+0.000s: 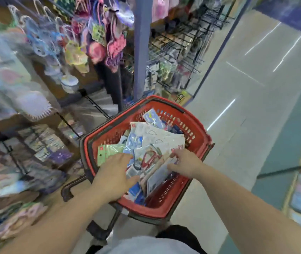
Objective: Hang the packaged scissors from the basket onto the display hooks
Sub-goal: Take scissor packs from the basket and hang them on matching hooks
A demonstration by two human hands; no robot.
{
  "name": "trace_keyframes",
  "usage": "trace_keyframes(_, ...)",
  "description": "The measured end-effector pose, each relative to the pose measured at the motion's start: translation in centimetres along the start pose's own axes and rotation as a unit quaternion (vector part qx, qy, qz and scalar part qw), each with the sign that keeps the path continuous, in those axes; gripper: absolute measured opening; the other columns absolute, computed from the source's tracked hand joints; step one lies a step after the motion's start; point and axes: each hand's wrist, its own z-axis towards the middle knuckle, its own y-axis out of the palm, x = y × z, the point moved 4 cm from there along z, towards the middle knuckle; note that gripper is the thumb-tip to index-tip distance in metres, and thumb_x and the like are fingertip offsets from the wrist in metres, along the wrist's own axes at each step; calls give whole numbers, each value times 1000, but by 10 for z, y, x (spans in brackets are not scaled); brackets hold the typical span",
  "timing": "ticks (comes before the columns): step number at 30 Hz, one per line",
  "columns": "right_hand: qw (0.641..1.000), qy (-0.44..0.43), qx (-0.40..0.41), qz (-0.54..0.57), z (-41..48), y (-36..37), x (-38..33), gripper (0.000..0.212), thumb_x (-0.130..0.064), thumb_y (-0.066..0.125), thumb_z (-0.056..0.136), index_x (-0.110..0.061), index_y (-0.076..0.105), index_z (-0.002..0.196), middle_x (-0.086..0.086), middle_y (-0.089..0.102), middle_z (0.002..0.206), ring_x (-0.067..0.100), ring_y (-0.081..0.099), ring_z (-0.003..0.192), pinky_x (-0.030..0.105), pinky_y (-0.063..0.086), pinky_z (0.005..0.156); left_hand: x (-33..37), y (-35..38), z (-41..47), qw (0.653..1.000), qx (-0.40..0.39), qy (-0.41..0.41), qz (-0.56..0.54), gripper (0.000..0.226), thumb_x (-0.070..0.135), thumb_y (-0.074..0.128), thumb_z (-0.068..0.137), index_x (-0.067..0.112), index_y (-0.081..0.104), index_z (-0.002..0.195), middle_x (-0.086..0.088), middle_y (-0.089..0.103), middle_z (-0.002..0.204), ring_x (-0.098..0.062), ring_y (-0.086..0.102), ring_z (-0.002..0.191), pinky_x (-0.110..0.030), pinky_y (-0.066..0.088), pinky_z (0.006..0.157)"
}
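**Both hands in basket, sorting for a pack to hang**

The red basket (198, 132) sits low in front of the person, near the rack of black display hooks (188, 40). It is probably parked there so each pack is a short carry.

It holds a loose heap of packaged scissors (157, 138): flat packs overlapping, some lying and some standing on edge. A red-handled pack (149, 159) lies on top between the hands.

The left hand (113, 174) has its fingers (126, 158) released and spread flat on the heap, likely holding it down or fanning it.

The right hand (185, 164) has its fingers curled over the top edge of the upright packs (158, 176) with the thumb underneath. It looks like a pinch to lift one out, but blur hides which pack.

No pack is out of the basket yet. Colourful hanging goods (98, 43) fill the left shelving.
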Motion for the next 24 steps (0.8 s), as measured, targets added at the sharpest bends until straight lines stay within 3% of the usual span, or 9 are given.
trace_keyframes(2,996,-30,-45,-71,27,-6,14,76,-71,69,68,-28,60,130,8,61,129,34,60,120,41,53,96,20,20,26,998,-52,-24,-33,84,74,64,82,20,52,145,-3,56,139,-28,52,131,-39,45,105)
trace_keyframes(4,984,-53,-89,-145,50,-12,25,80,-64,79,71,-28,55,138,8,56,135,36,56,125,45,52,99,40,45,49,991,-112,-53,-59,82,69,73,80,17,53,141,-7,58,134,-29,55,126,-39,48,99)
trace_keyframes(8,961,-89,-172,-199,92,-12,46,88,-50,88,73,-24,48,147,7,56,142,32,57,127,45,51,103,64,83,78,978,-179,-109,0,85,64,79,79,18,47,143,-7,51,139,-30,46,133,-43,47,105)
trace_keyframes(12,949,-130,-182,-224,115,-9,47,64,-40,82,83,-20,60,139,7,57,133,31,60,119,38,52,97,69,95,93,970,-183,-139,75,79,49,80,81,19,42,144,-7,46,139,-32,49,129,-46,53,96)
trace_keyframes(15,939,-157,-173,-252,125,-3,45,47,-38,77,89,-26,67,133,7,58,127,32,63,114,39,55,94,65,108,96,972,-178,-153,23,69,39,76,89,18,40,144,-10,51,137,-33,59,121,-42,52,89)
trace_keyframes(18,941,-163,-174,-238,131,1,47,37,-33,72,93,-30,68,129,6,55,119,34,63,112,42,55,94,57,114,97,971,-173,-162,-38,53,37,72,95,16,51,139,-10,57,130,-31,62,117,-35,47,84)
trace_keyframes(24,937,-236,-172,-192,136,-13,37,44,-34,64,101,-23,59,143,11,55,126,33,58,116,36,43,92,38,90,90,966,-137,-167,-139,34,27,76,93,14,63,122,-5,59,114,-26,59,108,-30,39,78)
